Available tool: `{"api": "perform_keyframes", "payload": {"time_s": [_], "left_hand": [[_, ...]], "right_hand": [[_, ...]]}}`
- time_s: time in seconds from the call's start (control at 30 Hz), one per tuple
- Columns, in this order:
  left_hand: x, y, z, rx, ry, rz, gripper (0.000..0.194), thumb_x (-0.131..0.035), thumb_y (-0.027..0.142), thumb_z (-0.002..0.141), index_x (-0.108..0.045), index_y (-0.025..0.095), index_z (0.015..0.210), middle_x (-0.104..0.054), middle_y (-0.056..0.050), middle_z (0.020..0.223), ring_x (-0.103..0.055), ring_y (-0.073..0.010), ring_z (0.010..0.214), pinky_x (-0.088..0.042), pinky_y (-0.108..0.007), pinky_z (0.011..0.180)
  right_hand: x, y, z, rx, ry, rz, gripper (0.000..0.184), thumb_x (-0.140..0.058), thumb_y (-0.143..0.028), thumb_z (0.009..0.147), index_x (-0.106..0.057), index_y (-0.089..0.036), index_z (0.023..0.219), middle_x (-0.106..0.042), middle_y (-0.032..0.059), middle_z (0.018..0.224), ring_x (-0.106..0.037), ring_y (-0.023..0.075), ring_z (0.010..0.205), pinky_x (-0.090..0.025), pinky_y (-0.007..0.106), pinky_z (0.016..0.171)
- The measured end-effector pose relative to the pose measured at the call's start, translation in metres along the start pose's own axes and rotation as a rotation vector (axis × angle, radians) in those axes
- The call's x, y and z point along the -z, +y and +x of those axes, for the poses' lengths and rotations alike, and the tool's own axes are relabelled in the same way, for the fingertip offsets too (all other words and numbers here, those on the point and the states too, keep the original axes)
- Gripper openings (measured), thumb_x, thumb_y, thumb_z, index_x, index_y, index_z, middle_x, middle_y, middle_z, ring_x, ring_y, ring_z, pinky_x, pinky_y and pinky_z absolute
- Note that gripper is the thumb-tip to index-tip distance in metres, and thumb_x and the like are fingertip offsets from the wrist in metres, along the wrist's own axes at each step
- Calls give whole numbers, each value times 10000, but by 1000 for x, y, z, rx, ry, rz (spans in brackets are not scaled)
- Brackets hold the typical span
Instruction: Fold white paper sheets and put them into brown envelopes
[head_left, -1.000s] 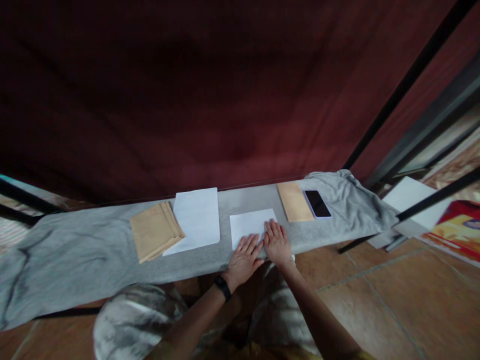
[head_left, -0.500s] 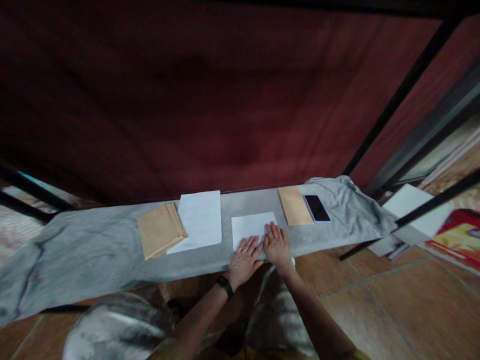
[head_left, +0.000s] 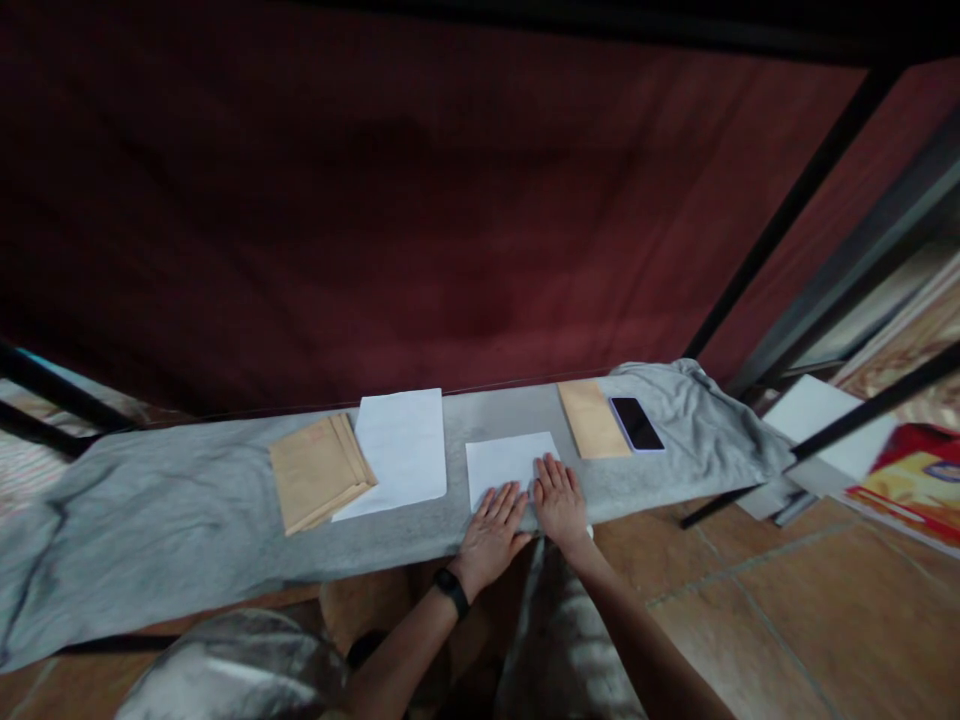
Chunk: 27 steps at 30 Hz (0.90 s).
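Observation:
A white sheet of paper (head_left: 510, 458), smaller than the one to its left, lies flat on the grey cloth. My left hand (head_left: 491, 530) rests on its near edge with the fingers stretched out. On the sheet's near right corner my right hand (head_left: 559, 502) lies flat, fingers extended. Neither hand grips anything; the palms and the paper's near edge are partly covered. Left of it lies larger white paper (head_left: 405, 440), overlapped by a fanned stack of brown envelopes (head_left: 319, 470). To the right is a single brown envelope (head_left: 592, 420).
A phone (head_left: 637, 424) with a dark screen touches the right envelope's side. The grey cloth (head_left: 187, 510) covers a long narrow bench and bunches up at both ends. Behind stands a dark red panel (head_left: 465, 250). A black metal bar (head_left: 795, 220) slants up at the right.
The whole view has shifted slightly, so everything sits a little lower. Both hands stay on the small sheet, with the left hand's fingers a little closer together.

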<state>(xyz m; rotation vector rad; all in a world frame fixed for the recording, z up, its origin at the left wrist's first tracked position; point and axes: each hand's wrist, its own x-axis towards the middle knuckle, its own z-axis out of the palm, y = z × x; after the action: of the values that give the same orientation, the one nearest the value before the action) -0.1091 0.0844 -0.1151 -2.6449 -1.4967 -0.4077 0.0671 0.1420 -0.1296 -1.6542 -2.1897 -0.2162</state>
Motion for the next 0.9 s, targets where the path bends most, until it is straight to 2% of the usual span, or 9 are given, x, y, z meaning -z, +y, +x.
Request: {"api": "perform_keyframes", "payload": {"time_s": [0.17, 0.33, 0.47, 0.6, 0.73, 0.9], "left_hand": [[1, -5, -10, 11, 15, -4, 640, -447, 462, 981, -317, 129, 1512, -373, -163, 1565, -347, -265, 1452, -356, -476, 1164], [6, -20, -25, 38, 32, -33, 650, -444, 449, 987, -279, 125, 1526, -373, -171, 1563, -344, -260, 1453, -384, -463, 1152], [10, -31, -31, 36, 19, -44, 648, -431, 449, 994, -262, 135, 1535, -381, -166, 1559, -349, -256, 1451, -400, -462, 1141], [8, -34, -33, 34, 21, -51, 674, -451, 440, 984, -230, 143, 1546, -367, -160, 1568, -328, -253, 1460, -384, -466, 1153], [3, -31, -34, 54, 26, -45, 707, -484, 436, 969, -211, 141, 1551, -335, -163, 1582, -307, -262, 1468, -367, -476, 1163], [6, -26, -34, 76, -12, -38, 718, -518, 445, 954, -246, 126, 1536, -321, -167, 1588, -283, -265, 1478, -342, -465, 1178]], "right_hand": [[1, 2, -15, 30, -12, 12, 480, -321, -278, 1029, -442, -152, 1476, -436, 122, 1525, -433, 264, 1391, -280, 452, 1151], [5, 2, -31, 23, -21, 3, 515, -311, -317, 1034, -428, -66, 1468, -427, 168, 1523, -409, 279, 1407, -276, 466, 1158], [10, -6, -22, -15, -64, 22, 496, -307, -310, 1034, -496, -60, 1418, -473, 191, 1486, -427, 291, 1394, -245, 493, 1170], [11, -21, -2, 16, -110, 89, 453, -316, -276, 1033, -525, -130, 1407, -505, 134, 1476, -457, 247, 1375, -275, 444, 1160], [3, -32, 4, 29, -55, 82, 458, -334, -303, 1031, -504, -153, 1429, -460, 110, 1513, -453, 258, 1376, -266, 453, 1162], [-5, -31, -2, 63, -14, 49, 483, -335, -299, 1025, -452, -151, 1470, -452, 122, 1514, -423, 267, 1397, -241, 467, 1170]]}}
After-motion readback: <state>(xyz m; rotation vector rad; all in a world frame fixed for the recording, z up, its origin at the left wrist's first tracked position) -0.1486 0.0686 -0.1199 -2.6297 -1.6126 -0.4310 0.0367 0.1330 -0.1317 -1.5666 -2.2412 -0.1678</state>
